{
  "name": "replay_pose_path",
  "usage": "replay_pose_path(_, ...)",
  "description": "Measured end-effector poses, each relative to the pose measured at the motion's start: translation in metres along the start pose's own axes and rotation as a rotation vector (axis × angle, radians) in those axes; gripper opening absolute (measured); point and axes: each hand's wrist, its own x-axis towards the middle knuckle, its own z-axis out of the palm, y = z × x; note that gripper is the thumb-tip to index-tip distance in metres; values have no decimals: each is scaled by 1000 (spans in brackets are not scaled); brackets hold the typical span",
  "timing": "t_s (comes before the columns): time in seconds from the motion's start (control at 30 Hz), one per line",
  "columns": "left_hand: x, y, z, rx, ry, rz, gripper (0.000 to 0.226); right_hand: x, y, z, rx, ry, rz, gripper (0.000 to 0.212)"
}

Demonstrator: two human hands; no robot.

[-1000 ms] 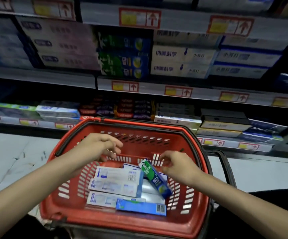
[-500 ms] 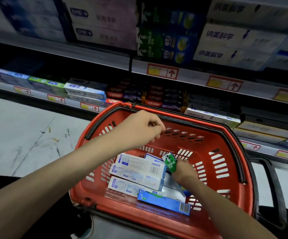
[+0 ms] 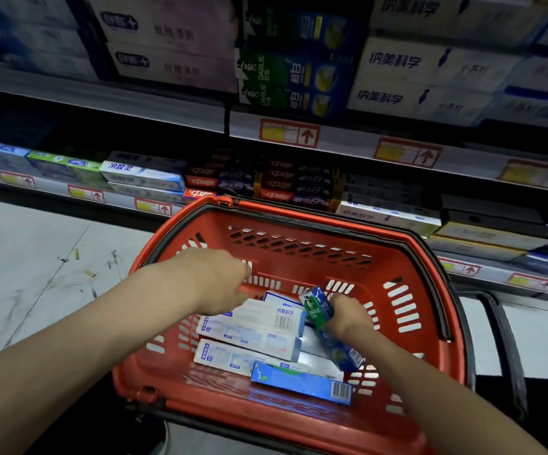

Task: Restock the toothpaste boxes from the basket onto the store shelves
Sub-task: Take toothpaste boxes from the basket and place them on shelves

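Well inside basket rim (image 3: 331, 221), right hand (image 3: 348, 315).

The basket (image 3: 298, 270) is red moulded plastic with slotted walls and a slight sheen. Its handle (image 3: 509, 356) is black and matt. The toothpaste boxes (image 3: 256, 323) are glossy printed card. The floor (image 3: 19, 257) is pale grey, smooth and scuffed. The price labels (image 3: 289, 133) are printed paper.

Red slotted basket (image 3: 407, 290) with black rim, white-and-blue toothpaste boxes (image 3: 252, 326), green-and-blue Darlie box (image 3: 318, 307), bright blue box (image 3: 298, 384), red-and-yellow shelf tags (image 3: 289, 133)
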Motion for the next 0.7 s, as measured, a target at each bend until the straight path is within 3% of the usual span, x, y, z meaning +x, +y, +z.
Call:
replay_pose_path(0.37,10,10,13,-12,-74,22,51,-69,-7,-112,103,180,-268,49)
replay_pose_path(0.6,16,23,7,-96,14,95,49,-140,-18,-181,132,225,-450,44)
replay_pose_path(0.7,21,22,0,-260,132,180,35,-154,-19,-195,191,213,-459,45)
